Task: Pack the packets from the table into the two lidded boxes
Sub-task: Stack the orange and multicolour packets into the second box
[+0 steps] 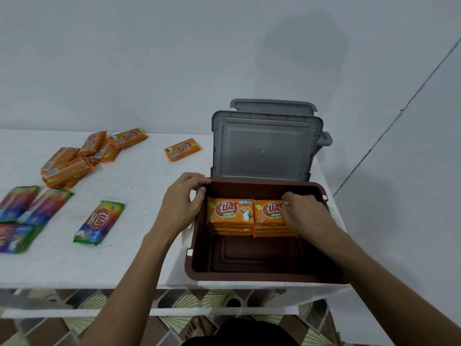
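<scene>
A brown box (249,273) stands open at the table's right end, its grey lid (264,148) raised behind it. Two stacks of orange packets lie inside against the far wall: the left stack (229,216) and the right stack (270,217). My left hand (184,203) grips the box's far left rim, fingers curled over the edge. My right hand (304,216) rests on the right stack, its fingers curled over that stack's top packet. A second grey lid (272,107) shows behind the first; its box is hidden.
A white table (139,245) carries a pile of orange packets (82,158) at the far left, one orange packet (182,149) near the lid, several rainbow-coloured packets (22,216) at the left edge and one rainbow-coloured packet (99,222) nearer the box. A wall stands close behind.
</scene>
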Motion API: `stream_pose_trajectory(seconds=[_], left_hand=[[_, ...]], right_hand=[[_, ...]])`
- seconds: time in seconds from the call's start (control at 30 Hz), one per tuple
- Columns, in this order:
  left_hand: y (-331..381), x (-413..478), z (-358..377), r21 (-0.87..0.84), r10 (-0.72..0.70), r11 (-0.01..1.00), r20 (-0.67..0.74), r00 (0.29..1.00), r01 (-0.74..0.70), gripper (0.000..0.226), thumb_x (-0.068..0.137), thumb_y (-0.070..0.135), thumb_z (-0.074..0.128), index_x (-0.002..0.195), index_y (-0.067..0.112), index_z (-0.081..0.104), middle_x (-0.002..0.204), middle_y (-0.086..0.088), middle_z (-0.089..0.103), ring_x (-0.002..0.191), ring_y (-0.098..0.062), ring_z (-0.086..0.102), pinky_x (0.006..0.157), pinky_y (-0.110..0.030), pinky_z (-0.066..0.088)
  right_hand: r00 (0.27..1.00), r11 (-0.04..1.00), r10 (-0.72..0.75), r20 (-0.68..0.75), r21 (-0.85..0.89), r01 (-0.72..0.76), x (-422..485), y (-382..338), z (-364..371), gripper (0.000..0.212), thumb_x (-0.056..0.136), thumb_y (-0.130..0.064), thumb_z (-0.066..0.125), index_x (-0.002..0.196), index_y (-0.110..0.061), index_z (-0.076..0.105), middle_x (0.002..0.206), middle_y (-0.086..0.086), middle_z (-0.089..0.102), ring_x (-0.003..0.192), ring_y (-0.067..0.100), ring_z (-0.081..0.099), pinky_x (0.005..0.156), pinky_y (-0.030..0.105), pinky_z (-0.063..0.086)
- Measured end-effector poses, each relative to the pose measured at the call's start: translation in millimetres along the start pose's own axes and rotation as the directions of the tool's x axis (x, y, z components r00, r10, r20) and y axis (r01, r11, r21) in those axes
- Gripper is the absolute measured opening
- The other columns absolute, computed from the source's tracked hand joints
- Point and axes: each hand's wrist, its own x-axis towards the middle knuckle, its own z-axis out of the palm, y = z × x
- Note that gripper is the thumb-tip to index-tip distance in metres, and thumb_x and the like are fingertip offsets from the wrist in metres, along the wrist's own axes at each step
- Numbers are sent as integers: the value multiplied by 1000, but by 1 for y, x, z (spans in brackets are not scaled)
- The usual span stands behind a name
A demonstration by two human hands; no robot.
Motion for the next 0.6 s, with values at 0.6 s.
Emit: stream_pose_trajectory(seconds=[0.6], left_hand=[[-78, 27, -60, -5, -229, 973, 17, 973, 229, 21, 96, 19, 55, 112, 26, 67, 115, 8, 63, 89, -1, 58, 80, -23, 49]], right_hand=[[942, 904, -326, -78, 264, 335, 94, -142, -23, 29, 97, -35, 53, 122, -23, 61, 100, 1, 70, 85, 15, 65, 84, 35, 55]])
